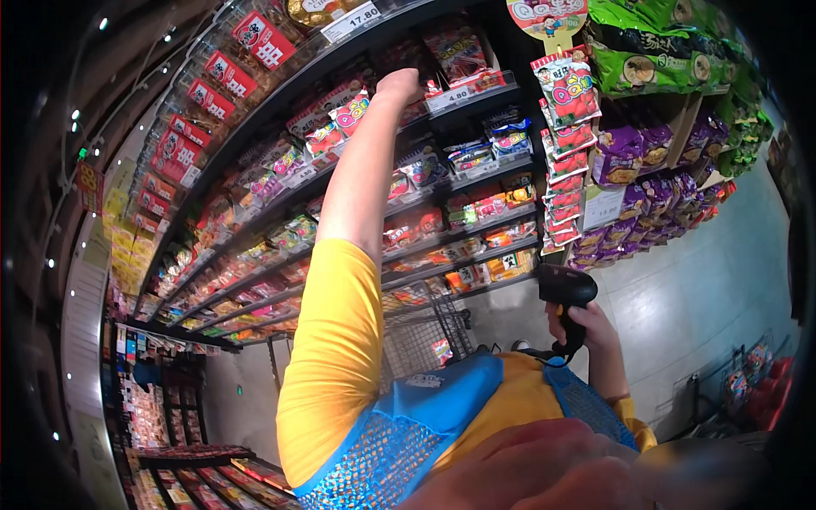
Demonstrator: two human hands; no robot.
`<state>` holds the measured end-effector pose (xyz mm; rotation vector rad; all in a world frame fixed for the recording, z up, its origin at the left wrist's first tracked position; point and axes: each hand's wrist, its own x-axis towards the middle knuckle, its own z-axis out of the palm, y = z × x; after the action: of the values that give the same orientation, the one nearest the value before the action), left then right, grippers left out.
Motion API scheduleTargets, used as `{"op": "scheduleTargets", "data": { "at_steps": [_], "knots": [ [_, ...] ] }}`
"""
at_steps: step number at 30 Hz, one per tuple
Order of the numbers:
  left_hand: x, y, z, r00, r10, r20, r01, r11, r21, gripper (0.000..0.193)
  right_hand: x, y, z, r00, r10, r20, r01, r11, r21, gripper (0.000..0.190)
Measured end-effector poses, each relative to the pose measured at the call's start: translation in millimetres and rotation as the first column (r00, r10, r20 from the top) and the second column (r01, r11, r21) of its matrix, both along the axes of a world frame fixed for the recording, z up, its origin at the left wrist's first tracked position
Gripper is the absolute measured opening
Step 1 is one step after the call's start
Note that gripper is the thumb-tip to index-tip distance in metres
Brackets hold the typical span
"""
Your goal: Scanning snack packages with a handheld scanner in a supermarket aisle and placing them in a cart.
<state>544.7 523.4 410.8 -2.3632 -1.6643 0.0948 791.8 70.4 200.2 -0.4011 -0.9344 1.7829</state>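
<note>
My left hand [400, 87] reaches far out into an upper shelf of gummy candy bags. Its fingers are curled and turned away, so whether they hold a bag cannot be seen. Just left of it stand red-and-white candy bags [349, 115], and to its right is a display box of red candy bags [457, 54]. Held upright near my right side, a black handheld barcode scanner [567, 287] is in the grip of my right hand [596, 325]. A cord runs from the scanner's base toward my blue mesh vest [440, 389].
Below my arm is a wire cart [408, 331] with one red-and-white packet [441, 350] in it. A hanging strip of candy bags [564, 127] lines the shelf's end. Purple snack bags [618, 153] and green noodle packs [650, 64] fill the right rack. Clear snack jars [223, 76] stand upper left.
</note>
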Motion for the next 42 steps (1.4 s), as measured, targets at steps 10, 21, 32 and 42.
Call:
{"op": "scheduleTargets", "data": {
  "at_steps": [10,21,32,42],
  "knots": [
    [-11,-14,2,0.985,-0.004,0.172,0.006,1.000,-0.009,0.042,-4,-3,10,0.999,-0.005,0.039,0.004,0.999,0.035,0.042],
    [-26,-101,17,0.656,-0.595,0.464,0.134,0.697,0.705,0.035,-6,-9,6,0.998,0.005,0.056,-0.005,1.000,-0.002,0.043],
    [-119,-242,-36,-0.894,0.179,0.412,0.420,0.656,0.627,0.051,-41,13,15,0.976,0.014,0.217,-0.002,0.999,-0.054,0.060],
    [-202,-295,-125,-0.713,-0.280,0.643,0.201,0.797,0.570,0.049,-135,69,44,0.887,0.239,0.396,-0.250,0.968,-0.024,0.031]
  ]
}}
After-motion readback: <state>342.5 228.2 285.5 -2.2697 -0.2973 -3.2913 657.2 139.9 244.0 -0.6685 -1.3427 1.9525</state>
